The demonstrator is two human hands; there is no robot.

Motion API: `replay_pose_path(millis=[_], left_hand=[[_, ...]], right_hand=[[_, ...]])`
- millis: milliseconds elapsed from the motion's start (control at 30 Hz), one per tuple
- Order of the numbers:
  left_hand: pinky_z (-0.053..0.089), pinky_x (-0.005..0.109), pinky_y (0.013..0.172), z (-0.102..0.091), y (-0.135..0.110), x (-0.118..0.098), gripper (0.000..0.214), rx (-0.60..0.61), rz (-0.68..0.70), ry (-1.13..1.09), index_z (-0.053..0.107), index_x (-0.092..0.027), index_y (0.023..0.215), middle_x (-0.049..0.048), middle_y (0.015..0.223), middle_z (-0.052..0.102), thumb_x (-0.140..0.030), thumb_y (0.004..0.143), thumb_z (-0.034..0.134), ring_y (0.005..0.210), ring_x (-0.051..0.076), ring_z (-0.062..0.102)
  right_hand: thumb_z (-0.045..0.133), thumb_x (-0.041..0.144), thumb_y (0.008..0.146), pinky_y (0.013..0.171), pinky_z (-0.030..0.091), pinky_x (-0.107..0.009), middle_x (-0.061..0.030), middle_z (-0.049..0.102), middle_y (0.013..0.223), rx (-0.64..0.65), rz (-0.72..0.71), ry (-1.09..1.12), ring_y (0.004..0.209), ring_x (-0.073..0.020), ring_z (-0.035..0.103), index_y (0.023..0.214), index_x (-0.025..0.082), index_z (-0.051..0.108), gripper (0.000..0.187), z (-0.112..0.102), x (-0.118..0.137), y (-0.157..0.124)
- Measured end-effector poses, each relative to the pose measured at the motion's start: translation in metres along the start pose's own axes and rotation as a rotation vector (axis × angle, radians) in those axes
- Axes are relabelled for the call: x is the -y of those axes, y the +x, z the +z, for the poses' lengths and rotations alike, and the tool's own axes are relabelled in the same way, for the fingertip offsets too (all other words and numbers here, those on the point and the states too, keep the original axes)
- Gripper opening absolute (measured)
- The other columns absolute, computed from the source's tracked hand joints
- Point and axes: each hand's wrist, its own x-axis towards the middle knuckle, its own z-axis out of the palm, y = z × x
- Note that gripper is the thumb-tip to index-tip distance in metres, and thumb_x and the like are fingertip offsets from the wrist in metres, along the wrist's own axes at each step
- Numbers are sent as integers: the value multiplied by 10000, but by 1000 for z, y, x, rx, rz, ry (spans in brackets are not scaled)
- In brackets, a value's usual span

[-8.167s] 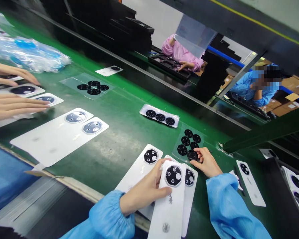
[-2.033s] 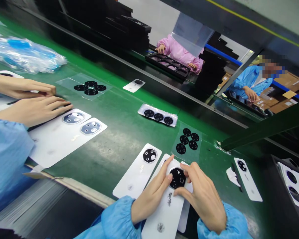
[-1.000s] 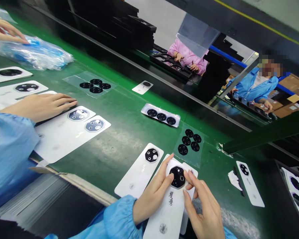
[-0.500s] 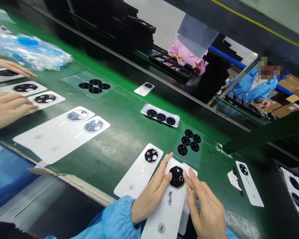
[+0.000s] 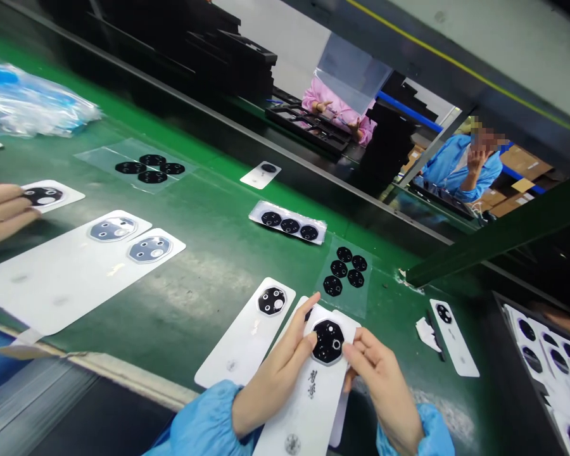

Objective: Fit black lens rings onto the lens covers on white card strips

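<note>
Left hand (image 5: 275, 380): grip closed on the white panel (image 5: 308, 405), thumb beside the black disc (image 5: 328, 341), which sits seated at the panel's top. Right hand (image 5: 384, 380): pinches the panel's edge by the disc. The panel lies at the near edge of the counter (image 5: 218, 266). This fitting appears done; four spare discs (image 5: 344, 272) wait on a clear sheet nearby.

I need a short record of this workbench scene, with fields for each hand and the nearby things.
Left hand: holds the white cover, thumb beside its black lens piece
Right hand: fingertips at the cover's right edge
Left of it: second cover, flat on green belt
Beyond: clear sheet with four black pieces
Far left: co-worker's hand
</note>
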Motion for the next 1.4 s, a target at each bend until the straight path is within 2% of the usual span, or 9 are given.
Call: replay_pose_path(millis=[200, 300, 400, 500, 600, 700, 867, 1167, 1400], left_hand=[[217, 451, 1119, 3, 0, -3, 528, 10, 3, -83, 295, -281, 1411, 24, 1401, 426, -427, 914, 393, 1347, 278, 279], [249, 435, 1106, 3, 0, -5, 523, 51, -20, -85, 312, -292, 1399, 19, 1416, 402, -424, 905, 420, 1335, 276, 302], [314, 393, 1072, 5, 0, -8, 640, 115, -45, -58, 256, -302, 1410, 36, 1425, 375, -391, 849, 550, 1274, 266, 390], [456, 354, 932, 7, 0, -11, 773, 170, -109, -97, 193, -310, 1417, 55, 1301, 491, -333, 790, 643, 1119, 248, 530], [530, 291, 727, 9, 0, -15, 789, 191, -183, -172, 181, -326, 1408, 46, 1160, 575, -316, 779, 658, 875, 194, 624], [519, 239, 613, 10, 1, -15, 793, 198, -201, -224, 206, -322, 1397, 45, 1089, 605, -310, 762, 680, 714, 142, 620], [496, 216, 530, 9, 2, -10, 813, 224, -247, -300, 211, -331, 1396, 45, 1043, 621, -338, 748, 702, 628, 122, 607], [506, 226, 628, 10, 1, -26, 747, 275, -330, -468, 245, -326, 1347, 49, 1136, 590, -297, 758, 703, 733, 134, 645], [492, 210, 540, 12, 6, -15, 644, 225, -308, -440, 340, -279, 1190, -15, 886, 608, -247, 692, 747, 597, 105, 609]], right_hand=[[680, 404, 752, 495, 420, -200, -8, 602, 733, -20, -3, 135, 586, -104, 518, 879, 155, 580, 297, 2, -5, -2], [694, 416, 732, 496, 416, -199, 9, 586, 688, -59, 5, 142, 572, -104, 516, 892, 158, 575, 327, 2, -7, -4], [697, 430, 724, 489, 410, -190, 23, 566, 653, -79, 14, 128, 542, -91, 495, 865, 156, 566, 335, 4, -7, -7], [692, 450, 719, 478, 405, -190, 24, 558, 637, -99, 20, 112, 532, -90, 489, 834, 154, 555, 346, 6, -5, -9], [673, 470, 727, 459, 395, -190, 29, 547, 610, -118, 8, 98, 512, -90, 479, 820, 156, 549, 351, 7, -5, -10], [642, 472, 755, 454, 385, -191, 40, 531, 581, -129, -6, 87, 488, -83, 465, 806, 159, 542, 333, 7, -8, -10], [619, 493, 765, 442, 378, -198, 55, 514, 523, -152, -11, 70, 432, -78, 447, 763, 162, 532, 342, 7, -9, -12], [582, 478, 799, 441, 406, -202, 56, 515, 527, -155, -7, 82, 436, -85, 481, 697, 179, 491, 329, 5, -6, -9], [600, 512, 772, 426, 407, -200, 66, 501, 513, -154, -14, 55, 426, -85, 483, 655, 193, 442, 374, 4, -7, -8]])
